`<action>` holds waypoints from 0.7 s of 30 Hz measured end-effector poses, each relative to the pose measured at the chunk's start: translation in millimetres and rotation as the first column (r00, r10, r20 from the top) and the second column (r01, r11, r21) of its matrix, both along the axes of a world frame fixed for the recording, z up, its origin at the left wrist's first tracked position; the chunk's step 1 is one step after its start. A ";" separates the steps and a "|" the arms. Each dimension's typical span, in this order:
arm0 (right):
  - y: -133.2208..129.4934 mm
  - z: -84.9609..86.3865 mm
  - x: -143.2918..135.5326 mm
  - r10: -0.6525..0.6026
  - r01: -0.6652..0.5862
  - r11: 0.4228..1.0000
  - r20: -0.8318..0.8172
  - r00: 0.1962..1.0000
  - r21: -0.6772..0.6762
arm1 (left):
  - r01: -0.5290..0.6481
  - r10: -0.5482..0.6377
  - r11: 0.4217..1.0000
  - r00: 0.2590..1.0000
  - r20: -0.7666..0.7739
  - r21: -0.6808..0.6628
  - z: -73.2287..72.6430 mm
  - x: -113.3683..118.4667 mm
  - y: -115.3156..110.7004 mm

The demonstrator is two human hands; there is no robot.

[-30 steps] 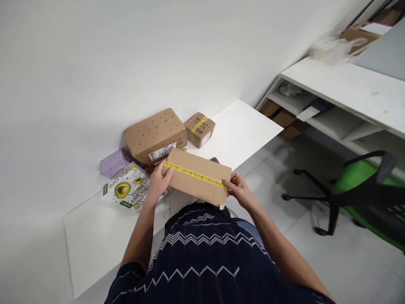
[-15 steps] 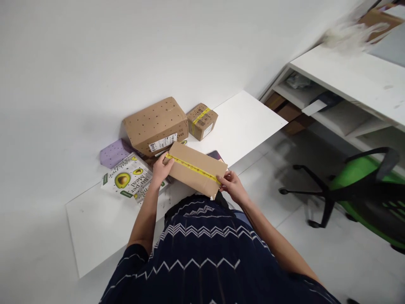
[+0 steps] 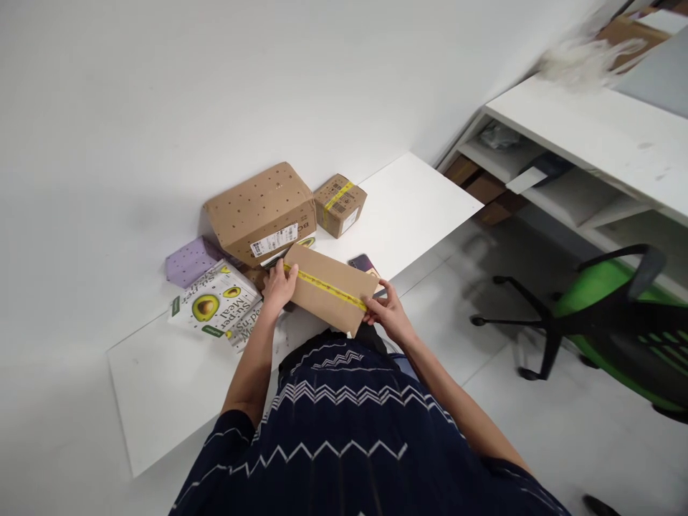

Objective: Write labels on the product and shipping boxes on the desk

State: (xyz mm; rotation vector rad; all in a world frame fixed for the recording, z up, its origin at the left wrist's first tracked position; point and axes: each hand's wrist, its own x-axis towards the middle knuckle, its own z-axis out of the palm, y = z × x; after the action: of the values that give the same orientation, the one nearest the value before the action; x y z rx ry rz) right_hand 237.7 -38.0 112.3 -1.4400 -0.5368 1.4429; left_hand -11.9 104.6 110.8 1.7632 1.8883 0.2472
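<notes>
L fingers [image 3: 277,271] & R fingers [image 3: 388,289] clamped on opp ends of flat rect cardbd box [image 3: 334,274] w/ yellow, seemingly printed tape [image 3: 325,285].

Table [image 3: 172,387], white, along the wall [image 3: 269,79]. On it: one small box [image 3: 340,208], yellow-taped; one phone [image 3: 362,264], near the front edge. Large box [image 3: 263,204], beside the small one, and printed packs [image 3: 215,304]: direct contact unclear. Cabinet [image 3: 607,136], white: plastic bag [image 3: 577,61] on top. Floor [image 3: 484,444], grey: green chair [image 3: 596,294], wheeled.
</notes>
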 end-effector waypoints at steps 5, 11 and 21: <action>-0.9 2.8 0.8 -0.021 0.019 0.999 0.067 0.998 0.039 | -0.031 0.032 0.999 0.998 -0.056 0.005 5.2 7.4 -2.4; -6.6 8.4 6.3 0.041 -0.044 0.999 0.114 0.993 0.027 | 0.017 -0.018 1.000 0.998 -0.062 -0.015 8.9 8.2 -1.3; 0.6 7.8 55.1 0.459 -0.446 0.889 0.207 0.864 -0.108 | 0.109 -0.109 0.994 0.991 -0.081 0.000 11.8 1.5 -10.7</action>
State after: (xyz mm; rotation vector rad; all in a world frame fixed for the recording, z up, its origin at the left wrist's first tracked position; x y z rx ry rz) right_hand 292.9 -37.4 120.1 -1.6039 -1.0440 1.6728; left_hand -10.5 94.0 122.6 1.8988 1.8400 0.1421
